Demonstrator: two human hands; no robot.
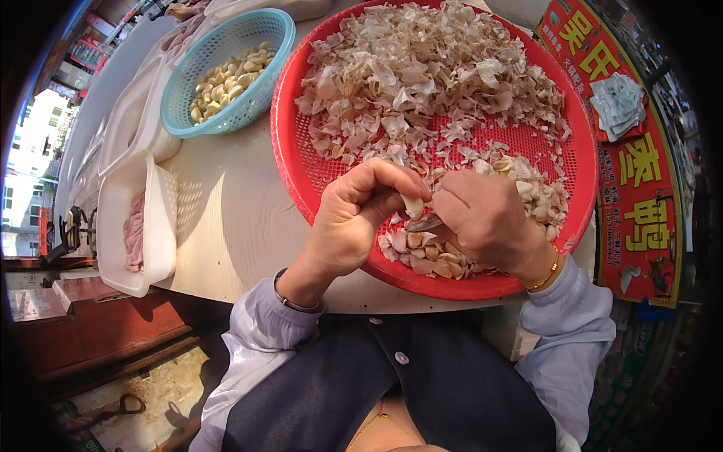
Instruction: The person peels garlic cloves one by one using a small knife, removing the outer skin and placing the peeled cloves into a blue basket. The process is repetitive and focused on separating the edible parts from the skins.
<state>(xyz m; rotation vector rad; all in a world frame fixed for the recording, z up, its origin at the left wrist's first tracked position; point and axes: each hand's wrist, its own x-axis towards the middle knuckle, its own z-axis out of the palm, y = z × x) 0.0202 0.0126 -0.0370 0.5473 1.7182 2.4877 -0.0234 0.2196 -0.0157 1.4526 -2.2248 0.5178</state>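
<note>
My left hand [361,214] pinches a garlic clove [413,207] between thumb and fingers over a round red plastic basket [287,164]. Close beside it, my right hand [480,217] is closed around a small metal blade [425,222] whose tip points at the clove; its handle is hidden in the fist. Beneath my hands and to their right lie unpeeled garlic cloves [443,263]. A large heap of dry garlic skins [418,68] covers the far part of the basket. Peeled cloves [231,82] lie in a blue perforated plastic basket [169,107] at the upper left.
White plastic tubs [161,226] stand along the left side of the pale wooden table [226,214]; the nearest holds pinkish raw meat [135,234]. Right of the red basket is a red sign [627,169] bearing writing, with folded plastic bags [617,106] on it.
</note>
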